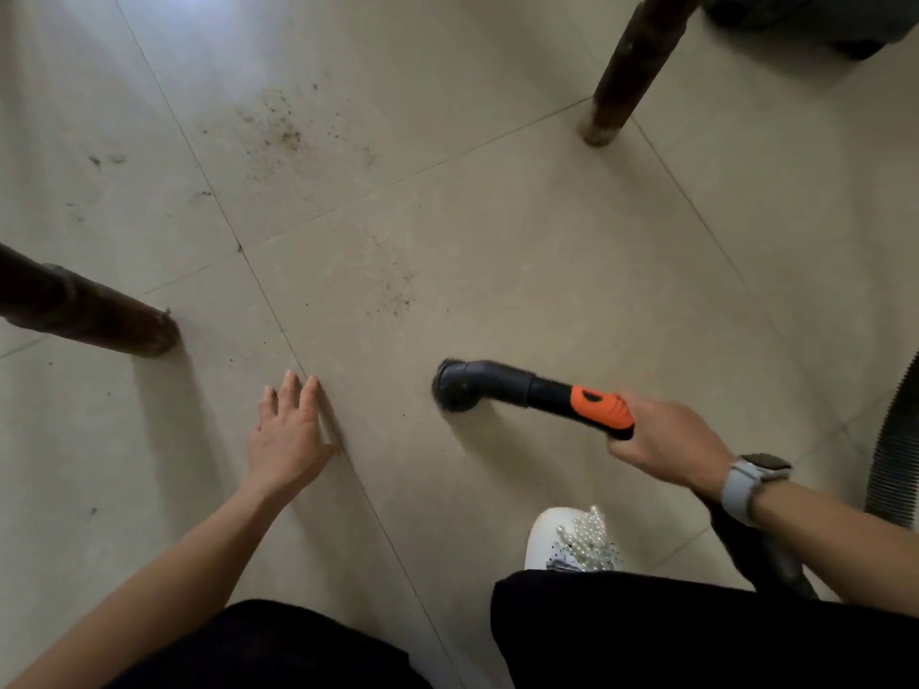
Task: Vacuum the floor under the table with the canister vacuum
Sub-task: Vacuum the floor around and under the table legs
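Note:
My right hand (666, 440) grips the black vacuum nozzle by its orange handle section (601, 405). The round brush head (455, 387) at its tip touches the beige tiled floor (547, 271). My left hand (288, 430) lies flat on the floor with straight fingers, left of the brush head. Dark crumbs lie scattered in a patch (393, 285) just beyond the brush, and a larger patch (283, 126) sits farther away. The ribbed grey hose (895, 450) curves along the right edge.
Two dark wooden table legs stand on the floor: one (626, 72) at the upper right, one (99, 315) at the left. A dark grey object (815, 17), partly cut off, sits in the top right corner. My white shoe (572, 539) and dark trousers fill the bottom.

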The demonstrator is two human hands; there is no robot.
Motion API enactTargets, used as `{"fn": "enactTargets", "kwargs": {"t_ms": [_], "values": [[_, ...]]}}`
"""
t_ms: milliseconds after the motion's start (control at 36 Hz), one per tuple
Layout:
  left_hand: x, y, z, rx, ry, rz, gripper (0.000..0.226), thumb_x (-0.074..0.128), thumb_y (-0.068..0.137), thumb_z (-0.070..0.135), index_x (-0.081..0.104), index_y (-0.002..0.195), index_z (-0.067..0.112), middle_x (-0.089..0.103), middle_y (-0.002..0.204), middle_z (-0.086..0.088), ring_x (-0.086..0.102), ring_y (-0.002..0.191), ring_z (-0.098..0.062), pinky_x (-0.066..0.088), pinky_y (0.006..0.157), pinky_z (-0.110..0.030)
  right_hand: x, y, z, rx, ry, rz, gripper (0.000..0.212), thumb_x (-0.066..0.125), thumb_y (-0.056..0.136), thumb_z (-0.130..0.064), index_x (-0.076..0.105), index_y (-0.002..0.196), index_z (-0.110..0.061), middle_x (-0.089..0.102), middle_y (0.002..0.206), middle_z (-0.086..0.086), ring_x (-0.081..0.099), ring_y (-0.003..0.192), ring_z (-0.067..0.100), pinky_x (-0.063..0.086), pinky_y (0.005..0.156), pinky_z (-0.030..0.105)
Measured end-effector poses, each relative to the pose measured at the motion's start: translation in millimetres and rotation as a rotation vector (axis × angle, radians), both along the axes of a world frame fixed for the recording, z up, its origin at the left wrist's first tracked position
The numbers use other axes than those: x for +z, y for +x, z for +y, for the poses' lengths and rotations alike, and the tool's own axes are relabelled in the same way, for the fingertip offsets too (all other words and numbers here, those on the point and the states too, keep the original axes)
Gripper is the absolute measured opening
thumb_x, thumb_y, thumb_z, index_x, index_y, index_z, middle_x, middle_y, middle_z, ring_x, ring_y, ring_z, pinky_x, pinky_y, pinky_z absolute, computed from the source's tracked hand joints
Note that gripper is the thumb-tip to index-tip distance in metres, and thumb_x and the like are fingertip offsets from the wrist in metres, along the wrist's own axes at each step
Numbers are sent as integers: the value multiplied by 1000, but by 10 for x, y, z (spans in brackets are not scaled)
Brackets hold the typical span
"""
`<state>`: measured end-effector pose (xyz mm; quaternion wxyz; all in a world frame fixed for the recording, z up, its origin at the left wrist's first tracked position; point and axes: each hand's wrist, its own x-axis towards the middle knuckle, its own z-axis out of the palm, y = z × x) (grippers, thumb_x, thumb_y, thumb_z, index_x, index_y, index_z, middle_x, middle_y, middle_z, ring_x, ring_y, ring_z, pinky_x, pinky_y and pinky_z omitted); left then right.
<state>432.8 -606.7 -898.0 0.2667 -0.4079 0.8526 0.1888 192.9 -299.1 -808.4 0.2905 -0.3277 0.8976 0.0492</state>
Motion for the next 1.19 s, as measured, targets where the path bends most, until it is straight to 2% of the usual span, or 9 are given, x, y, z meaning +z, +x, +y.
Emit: {"fn": "enactTargets", "kwargs": {"t_ms": [111,167,333,444,528,667,833,1056,1194], "values": [[3,-65,-36,-35,-5,-3,93,73,80,38,16,150,16,6,159,-13,9,144,-36,22,116,-46,-20,210,-24,281,73,-173,26,52,83,-31,48,107,-22,67,93,5,62,83,31,41,62,34],[6,-137,-49,-65,-7,10,92,72,81,40,17,150,14,6,158,-16,9,145,-36,20,117,-45,-47,110,29,271,95,-134,26,52,83,-32,49,108,-23,67,94,4,62,85,30,40,61,33],[80,-513,-13,-220,56,77,92,68,85,38,10,153,16,5,160,-12,3,147,-32,15,119,-45,-14,-615,397,-324,22,155,37,64,80,-31,53,113,-19,67,99,15,63,90,36,39,65,33],[133,-686,105,-248,107,83,92,67,86,37,8,153,18,4,160,-9,2,147,-31,15,118,-46,-27,-544,393,-447,20,156,39,64,80,-28,52,115,-15,66,98,19,62,90,39,40,67,34],[68,-607,198,-248,120,47,96,68,85,37,3,154,20,-3,161,-8,-3,147,-32,14,118,-47,-38,-155,206,-273,-28,-37,40,63,81,-29,52,117,-16,66,107,15,62,96,35,46,73,35],[-24,-264,241,-197,39,47,100,68,84,40,-1,153,18,-9,160,-8,-9,147,-32,11,118,-47,54,339,-136,245,55,-184,28,52,86,-30,46,112,-20,66,97,9,59,80,32,33,59,30],[-49,50,90,-123,12,41,98,69,83,42,7,154,15,0,160,-13,-1,147,-36,12,119,-45,23,-233,-395,-149,-56,87,32,56,84,-27,48,113,-14,67,98,15,62,88,37,44,67,37],[-46,133,8,16,-31,5,114,73,77,50,-4,153,15,-8,160,-14,-5,147,-34,12,119,-45,-25,427,-575,186,9,-141,29,53,85,-31,44,111,-21,66,105,12,62,96,35,40,65,34],[-73,174,2,19,-12,-19,115,69,78,54,-6,152,11,-11,159,-17,-7,146,-36,10,120,-45,-69,-211,-795,-126,-68,27,33,57,83,-28,49,113,-17,65,102,15,62,92,36,39,65,33]]}}
